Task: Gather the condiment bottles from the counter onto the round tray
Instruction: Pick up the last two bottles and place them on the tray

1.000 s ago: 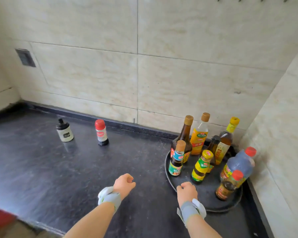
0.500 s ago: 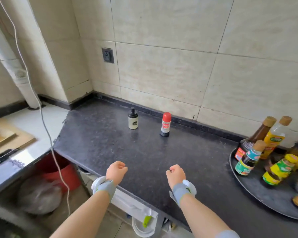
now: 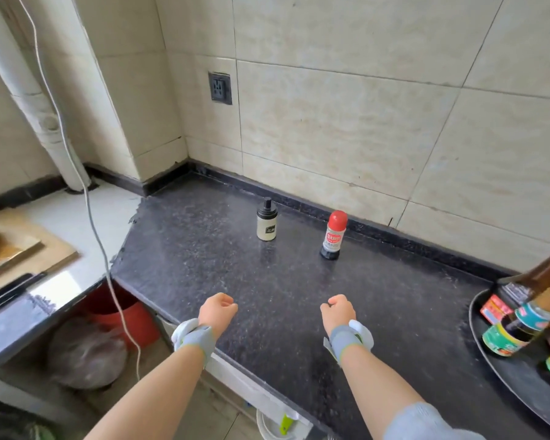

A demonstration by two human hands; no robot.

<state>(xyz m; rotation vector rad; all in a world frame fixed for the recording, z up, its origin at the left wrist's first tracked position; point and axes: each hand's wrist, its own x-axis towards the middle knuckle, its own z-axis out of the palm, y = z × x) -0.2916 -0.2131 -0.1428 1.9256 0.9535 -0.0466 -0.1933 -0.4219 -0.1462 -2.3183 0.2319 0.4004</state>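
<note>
- On the dark counter [image 3: 299, 296], one round tray [image 3: 502, 369] sits at its right end, crowded with bottles.
- Two bottles stand near its back edge: black-capped jar [image 3: 266, 221], red-capped bottle [image 3: 333, 235].
- Your left hand [image 3: 218, 312] and right hand [image 3: 338, 312] hover over its front, both clenched, empty.

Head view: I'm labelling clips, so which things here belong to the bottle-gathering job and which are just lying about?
Job: black-capped bottle, red-capped bottle, round tray, tray bottles.
Lying about: wall socket, white cable, wooden board, red bucket.
</note>
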